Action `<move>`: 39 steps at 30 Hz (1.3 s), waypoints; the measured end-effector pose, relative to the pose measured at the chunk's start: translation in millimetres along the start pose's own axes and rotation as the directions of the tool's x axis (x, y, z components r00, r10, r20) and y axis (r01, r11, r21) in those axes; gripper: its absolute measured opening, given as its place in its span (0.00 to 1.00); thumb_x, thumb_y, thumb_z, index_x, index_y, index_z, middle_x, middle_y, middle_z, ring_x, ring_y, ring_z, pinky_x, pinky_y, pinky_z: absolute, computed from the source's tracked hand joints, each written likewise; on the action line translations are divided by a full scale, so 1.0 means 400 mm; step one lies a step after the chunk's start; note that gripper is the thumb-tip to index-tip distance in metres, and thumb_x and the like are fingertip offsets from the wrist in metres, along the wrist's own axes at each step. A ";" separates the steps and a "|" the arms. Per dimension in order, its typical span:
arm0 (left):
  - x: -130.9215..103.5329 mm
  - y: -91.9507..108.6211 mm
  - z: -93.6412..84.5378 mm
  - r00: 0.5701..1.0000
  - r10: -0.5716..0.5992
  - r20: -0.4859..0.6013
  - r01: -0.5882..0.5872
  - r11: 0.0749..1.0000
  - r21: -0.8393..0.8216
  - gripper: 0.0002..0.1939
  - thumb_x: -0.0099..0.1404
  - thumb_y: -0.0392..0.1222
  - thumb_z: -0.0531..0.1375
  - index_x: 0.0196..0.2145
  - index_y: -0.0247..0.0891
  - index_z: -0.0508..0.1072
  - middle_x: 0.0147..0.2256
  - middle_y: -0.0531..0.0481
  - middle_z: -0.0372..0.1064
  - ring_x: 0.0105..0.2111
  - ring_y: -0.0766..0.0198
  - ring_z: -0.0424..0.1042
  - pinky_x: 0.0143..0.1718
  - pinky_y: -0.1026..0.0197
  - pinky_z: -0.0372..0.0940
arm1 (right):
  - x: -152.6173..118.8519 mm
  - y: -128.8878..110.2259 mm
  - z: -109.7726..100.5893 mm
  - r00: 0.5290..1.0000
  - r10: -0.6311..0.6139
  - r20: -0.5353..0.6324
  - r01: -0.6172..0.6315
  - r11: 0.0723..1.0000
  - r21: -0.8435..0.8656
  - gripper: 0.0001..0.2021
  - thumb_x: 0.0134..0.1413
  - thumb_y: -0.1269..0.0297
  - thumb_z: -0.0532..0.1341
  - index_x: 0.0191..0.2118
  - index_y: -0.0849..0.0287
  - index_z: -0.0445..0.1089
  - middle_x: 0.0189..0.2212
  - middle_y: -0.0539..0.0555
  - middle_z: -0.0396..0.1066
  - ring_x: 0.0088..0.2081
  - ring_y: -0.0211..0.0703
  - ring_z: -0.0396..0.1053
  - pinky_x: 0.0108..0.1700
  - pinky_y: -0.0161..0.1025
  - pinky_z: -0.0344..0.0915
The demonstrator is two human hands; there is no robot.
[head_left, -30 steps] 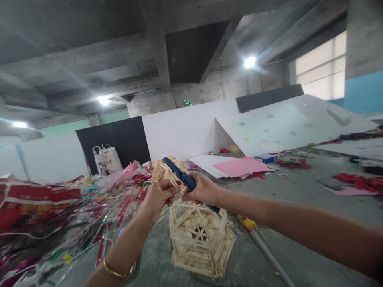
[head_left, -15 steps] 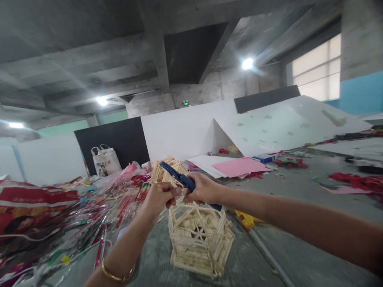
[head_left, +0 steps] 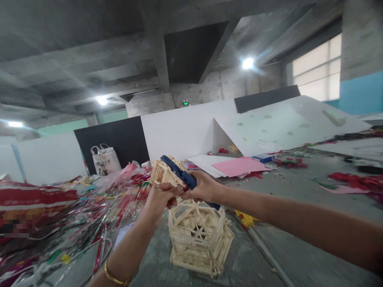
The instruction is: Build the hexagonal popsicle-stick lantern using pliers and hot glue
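My right hand [head_left: 201,187] is gripping blue pliers [head_left: 179,174] closed above the stick tower [head_left: 199,239]. My left hand [head_left: 160,196] is pinching shut beside the pliers; what it holds is too small to tell.

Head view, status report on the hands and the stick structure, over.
Right hand shut on blue-handled cutting tool. Left hand pinched at the tool's jaws; held piece too small to tell. Pale wooden stick tower below, untouched. Nothing between hands and tower.

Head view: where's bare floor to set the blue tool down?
Bare grey floor lies right of the stick structure, between pink paper and red scraps. A narrow strip lies by its left side. The wrapper pile crowds the left.
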State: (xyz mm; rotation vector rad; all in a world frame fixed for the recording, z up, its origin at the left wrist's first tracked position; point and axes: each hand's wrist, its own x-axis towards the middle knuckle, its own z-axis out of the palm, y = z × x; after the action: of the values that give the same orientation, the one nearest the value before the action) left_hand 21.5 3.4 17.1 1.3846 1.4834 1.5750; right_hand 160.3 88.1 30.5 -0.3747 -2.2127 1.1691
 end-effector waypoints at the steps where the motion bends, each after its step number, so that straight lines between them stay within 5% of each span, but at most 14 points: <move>1: -0.002 0.000 0.002 1.000 -0.002 -0.007 0.001 1.000 -0.016 0.17 0.46 0.51 0.65 0.17 0.33 0.69 0.12 0.55 0.59 0.13 0.74 0.54 0.16 0.68 0.46 | 0.001 0.001 0.001 1.000 -0.012 -0.015 0.012 1.000 0.005 0.13 0.34 0.66 0.64 0.28 0.60 0.60 0.17 0.42 0.60 0.16 0.29 0.59 0.16 0.28 0.56; 22: -0.004 0.001 0.012 1.000 -0.009 0.015 0.009 1.000 -0.018 0.19 0.44 0.52 0.66 0.15 0.33 0.67 0.11 0.56 0.58 0.13 0.74 0.52 0.16 0.68 0.46 | -0.004 -0.009 -0.020 1.000 0.003 0.030 0.000 0.994 -0.106 0.15 0.33 0.63 0.65 0.28 0.59 0.58 0.18 0.42 0.60 0.15 0.30 0.59 0.15 0.29 0.56; 32: -0.099 -0.020 0.072 0.967 0.056 -0.250 -0.122 0.958 -0.258 0.17 0.51 0.46 0.62 0.14 0.34 0.65 0.12 0.58 0.52 0.15 0.75 0.50 0.17 0.68 0.44 | -0.041 -0.032 0.001 0.988 -0.136 -0.069 0.118 0.969 -0.215 0.15 0.36 0.60 0.66 0.28 0.60 0.61 0.22 0.47 0.63 0.23 0.33 0.62 0.24 0.30 0.60; 39: -0.136 -0.048 0.096 0.959 0.136 -0.247 -0.226 0.896 -0.382 0.12 0.54 0.46 0.62 0.21 0.34 0.71 0.17 0.57 0.57 0.18 0.75 0.51 0.17 0.69 0.46 | -0.074 -0.074 -0.005 0.987 -0.161 0.023 0.156 0.900 -0.408 0.13 0.41 0.60 0.63 0.30 0.60 0.59 0.24 0.48 0.63 0.24 0.33 0.59 0.24 0.30 0.56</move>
State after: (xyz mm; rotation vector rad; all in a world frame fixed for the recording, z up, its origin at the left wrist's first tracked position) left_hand 68.8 -27.6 -22.7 1.1612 1.0694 2.0693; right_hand 185.5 57.6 44.6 -0.3581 -2.4220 0.6090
